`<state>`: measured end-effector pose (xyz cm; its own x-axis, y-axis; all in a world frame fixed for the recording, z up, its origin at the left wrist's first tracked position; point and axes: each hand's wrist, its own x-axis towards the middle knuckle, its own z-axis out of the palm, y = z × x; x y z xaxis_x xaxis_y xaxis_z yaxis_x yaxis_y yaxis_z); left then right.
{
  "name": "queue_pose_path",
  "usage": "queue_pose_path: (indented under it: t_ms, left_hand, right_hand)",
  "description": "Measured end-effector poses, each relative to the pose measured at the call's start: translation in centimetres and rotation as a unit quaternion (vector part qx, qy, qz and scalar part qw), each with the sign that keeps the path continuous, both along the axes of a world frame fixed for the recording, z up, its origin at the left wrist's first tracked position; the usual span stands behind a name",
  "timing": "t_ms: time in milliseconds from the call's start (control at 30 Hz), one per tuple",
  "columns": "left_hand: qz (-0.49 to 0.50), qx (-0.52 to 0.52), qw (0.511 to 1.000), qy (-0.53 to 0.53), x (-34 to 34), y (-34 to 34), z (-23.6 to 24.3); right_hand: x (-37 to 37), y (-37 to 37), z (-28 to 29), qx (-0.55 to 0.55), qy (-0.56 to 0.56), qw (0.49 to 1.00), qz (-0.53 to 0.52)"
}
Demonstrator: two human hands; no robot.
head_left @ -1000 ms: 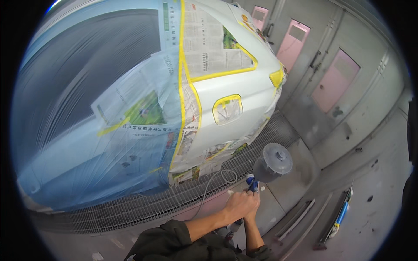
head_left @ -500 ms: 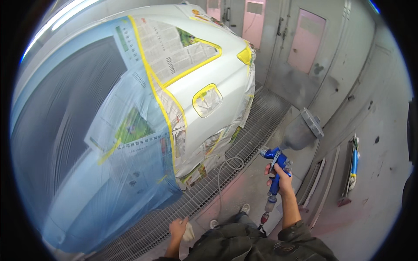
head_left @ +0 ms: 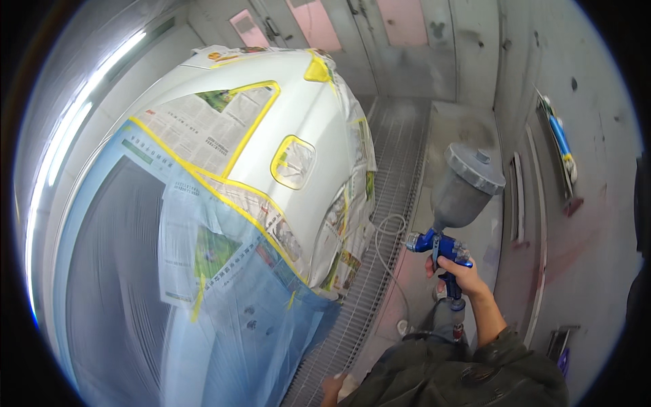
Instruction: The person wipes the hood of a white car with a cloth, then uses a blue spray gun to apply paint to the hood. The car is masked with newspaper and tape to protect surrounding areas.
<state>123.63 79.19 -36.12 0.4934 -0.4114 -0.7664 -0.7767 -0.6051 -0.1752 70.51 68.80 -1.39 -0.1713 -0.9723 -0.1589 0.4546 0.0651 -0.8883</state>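
My right hand [head_left: 462, 274] is wrapped round the handle of a blue spray gun [head_left: 444, 249], held upright with a grey paint cup [head_left: 468, 193] on top. Its nozzle points left toward a white car body [head_left: 319, 129], with a gap between them. Yellow tape and newspaper [head_left: 203, 129] cover the rear side window, and more tape frames the fuel-door area [head_left: 293, 163]. Blue plastic film [head_left: 230, 353] drapes the door side. Low at the bottom edge, my left hand [head_left: 332, 388] is partly cut off, closed on a pale cloth-like thing [head_left: 347, 385].
A floor grating [head_left: 390, 163] runs alongside the car, and a thin pale hose [head_left: 381, 251] lies looped over it. On the right wall [head_left: 583, 136] hang a blue-handled tool [head_left: 561, 139] and long rails. Grey doors with pink panels [head_left: 403, 24] stand at the back.
The view has turned, so the car sits lower and more upright in it. The spray gun stays in my right hand. My left hand has shifted toward the bottom edge.
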Motion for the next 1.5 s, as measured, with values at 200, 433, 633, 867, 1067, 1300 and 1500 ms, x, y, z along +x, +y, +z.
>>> queue_pose_path:
  t_ms: [200,433,633,867,1067,1300,1500]
  left_hand:
    - [-0.147,-0.234,0.960,0.048,0.6,-4.4,10.3]
    - [-0.129,-0.217,0.965,0.078,3.0,0.9,10.3]
    - [-0.194,-0.159,0.962,0.108,7.3,8.5,9.4]
    - [-0.187,-0.189,0.955,0.133,16.3,14.3,9.9]
    - [-0.069,-0.156,0.979,0.113,22.6,15.5,6.4]
    - [-0.039,-0.255,0.960,0.110,28.2,14.2,3.9]
    - [-0.048,-0.242,0.957,0.149,33.3,12.8,3.5]
  right_hand:
    - [2.5,4.3,-0.2,-0.023,-0.017,1.000,0.007]
    - [6.6,9.9,-1.2,-0.026,-0.008,0.999,0.030]
    - [10.6,16.5,-2.2,0.001,0.007,0.999,0.046]
    - [16.5,21.1,-2.4,0.024,-0.015,1.000,0.005]
    - [20.9,21.6,0.2,0.004,0.016,1.000,0.017]
    - [26.8,19.1,4.9,-0.032,0.084,0.996,0.005]
    - [33.8,16.1,5.3,-0.026,0.128,0.987,-0.091]
